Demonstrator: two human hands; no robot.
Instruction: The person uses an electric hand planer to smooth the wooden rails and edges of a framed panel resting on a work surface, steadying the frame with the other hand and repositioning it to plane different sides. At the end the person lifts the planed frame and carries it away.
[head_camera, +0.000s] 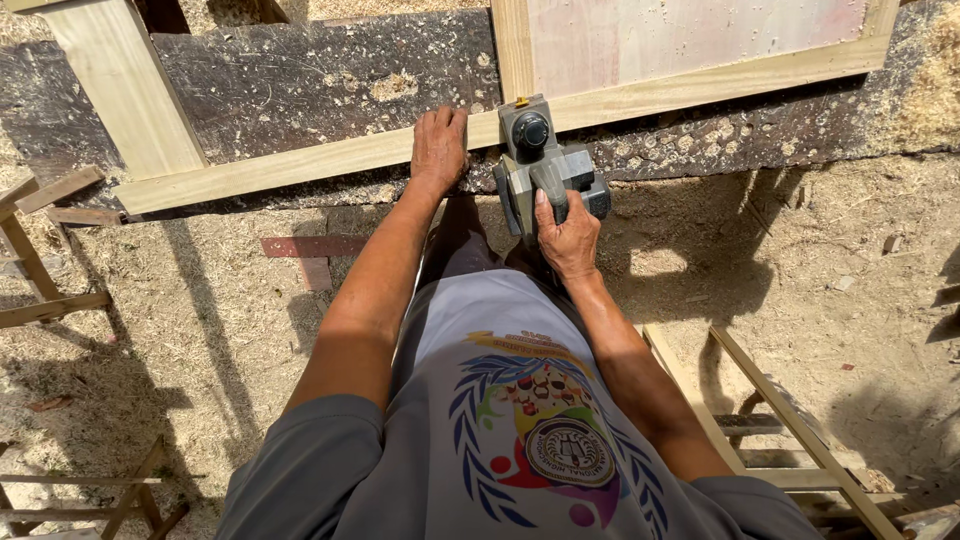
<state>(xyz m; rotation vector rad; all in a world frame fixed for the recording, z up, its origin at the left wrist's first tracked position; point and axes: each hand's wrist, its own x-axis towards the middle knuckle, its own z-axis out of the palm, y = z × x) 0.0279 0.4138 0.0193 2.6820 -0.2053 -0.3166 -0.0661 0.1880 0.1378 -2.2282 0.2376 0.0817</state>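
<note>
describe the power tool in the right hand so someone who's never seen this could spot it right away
Start at the dark, sawdust-strewn workbench across the top, then follow the pale wooden frame rail lying along it. Where the rail meets an upright, the right hand grips a grey electric hand planer, beside the left hand. It is the only grey machine among bare timber.

A worker seen from above wore a grey short-sleeved shirt (500, 450), its sleeves ending above the elbows and leaving both forearms bare. The front of the shirt carried a large multicoloured print: a round dark emblem ringed by blue leaf sprays, with yellow, red, green and purple shapes around it. The left hand (440, 150) and right hand (568, 235) were ungloved, without rings or a watch.
</note>
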